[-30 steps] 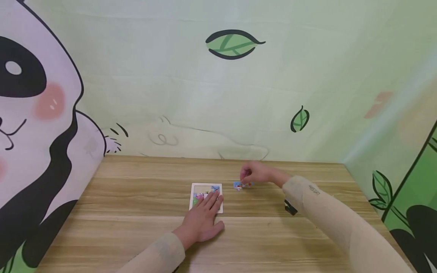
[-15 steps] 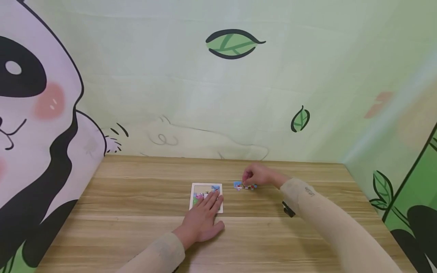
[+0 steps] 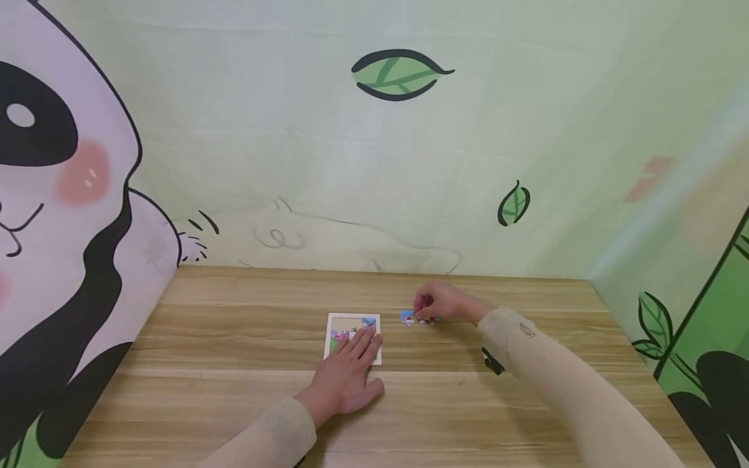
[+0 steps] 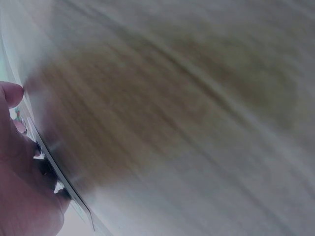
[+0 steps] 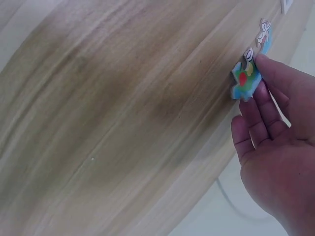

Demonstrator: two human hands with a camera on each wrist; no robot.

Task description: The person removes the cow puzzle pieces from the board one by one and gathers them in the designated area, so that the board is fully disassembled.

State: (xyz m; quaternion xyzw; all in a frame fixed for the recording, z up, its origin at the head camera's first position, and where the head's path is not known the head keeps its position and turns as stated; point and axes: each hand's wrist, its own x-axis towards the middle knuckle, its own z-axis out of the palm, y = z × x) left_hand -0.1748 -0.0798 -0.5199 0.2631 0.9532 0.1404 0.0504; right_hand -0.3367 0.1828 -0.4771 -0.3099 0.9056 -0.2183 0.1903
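My left hand (image 3: 348, 377) lies with fingers stretched out over a small white-framed puzzle board (image 3: 331, 322). Its palm side and the board's edge (image 4: 58, 169) show in the left wrist view. The board's picture is partly covered by those fingers. Right of the board, my right hand (image 3: 443, 302) pinches a colourful jigsaw piece (image 5: 247, 81) between thumb and fingers, low over the table. The piece is blue and green with a red spot. Another jigsaw piece (image 3: 406, 318), blue with a white figure, lies on the table just left of it.
Both lie on a wood-grain table (image 3: 234, 364). A pale green wall cloth (image 3: 263, 130) with leaf drawings rises behind its back edge, and a panda drawing (image 3: 99, 227) covers the left side. A black device (image 3: 493, 361) sits under the right sleeve.
My right hand has shifted slightly right over the second, with the pinched jigsaw piece showing further right and more fully. The left hand has stayed on the board.
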